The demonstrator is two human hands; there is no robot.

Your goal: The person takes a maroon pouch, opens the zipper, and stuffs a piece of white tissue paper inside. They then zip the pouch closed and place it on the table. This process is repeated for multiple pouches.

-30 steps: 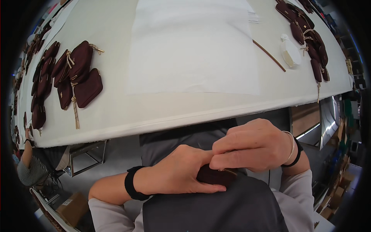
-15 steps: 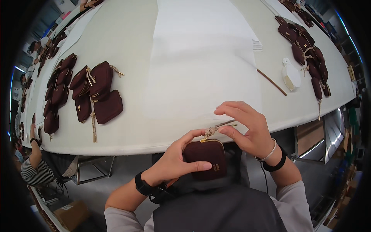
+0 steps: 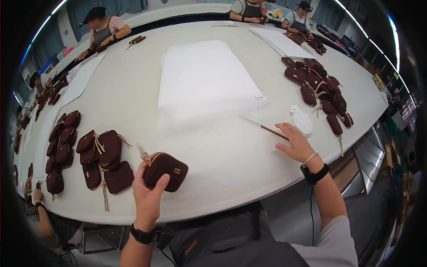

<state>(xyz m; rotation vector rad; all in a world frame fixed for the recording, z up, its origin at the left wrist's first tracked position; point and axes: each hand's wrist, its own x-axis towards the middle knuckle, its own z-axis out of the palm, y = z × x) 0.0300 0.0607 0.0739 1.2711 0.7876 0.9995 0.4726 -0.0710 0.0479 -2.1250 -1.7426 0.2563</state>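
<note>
In my left hand (image 3: 149, 189) is a small dark burgundy zip pouch (image 3: 169, 171) with gold lettering on its face. My thumb presses on its front, and a beige knotted cord pull (image 3: 143, 153) sticks up from the gold zip. My right hand (image 3: 293, 144) is empty over the table, its fingers stretched out and apart. Just beyond its fingertips lies a thin brown stick (image 3: 272, 131) with a pale tip, resting at the edge of the white paper. A small white container (image 3: 301, 122) stands close behind that hand.
White sheets (image 3: 200, 80) lie along the middle of the pale table (image 3: 142, 75). Burgundy pouches (image 3: 111, 149) sit in groups at the left, with another heap (image 3: 313, 82) at the right. Several other people work around the table; one person's hands (image 3: 35, 193) show at the near left.
My left hand has carried the pouch left and up over the table. My right hand has come away from the cord and moved toward the stick. The view has shifted, showing more of the far side.
</note>
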